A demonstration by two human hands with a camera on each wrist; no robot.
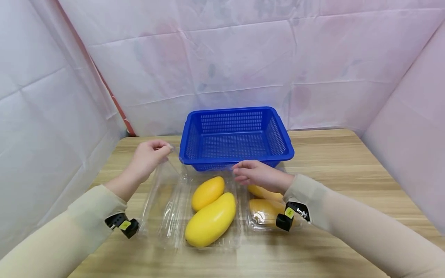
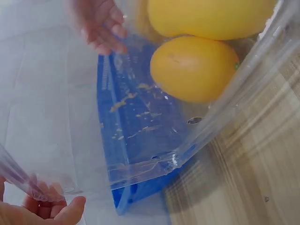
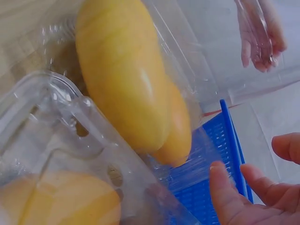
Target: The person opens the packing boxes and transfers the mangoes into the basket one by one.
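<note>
An open clear plastic clamshell box [image 1: 238,236] lies on the table. In its base rest a large yellow mango [image 1: 211,221] and a smaller, more orange mango [image 1: 207,194], side by side. My left hand [image 1: 147,156] pinches the far edge of the raised lid [image 1: 162,208], left of the fruit; the left wrist view shows thumb and fingers [image 2: 70,212] at that edge. My right hand [image 1: 255,175] hovers by the box's far right corner. In the right wrist view its fingers [image 3: 222,190] are spread and relaxed, holding nothing.
A blue slotted basket [image 1: 236,146] stands behind the box, against the curtain. Beneath my right forearm sits a second clear box [image 1: 255,225], with mangoes [image 1: 265,210] inside, partly hidden. White patterned fabric [image 1: 236,58] encloses the wooden table [image 1: 333,162] at the back and sides.
</note>
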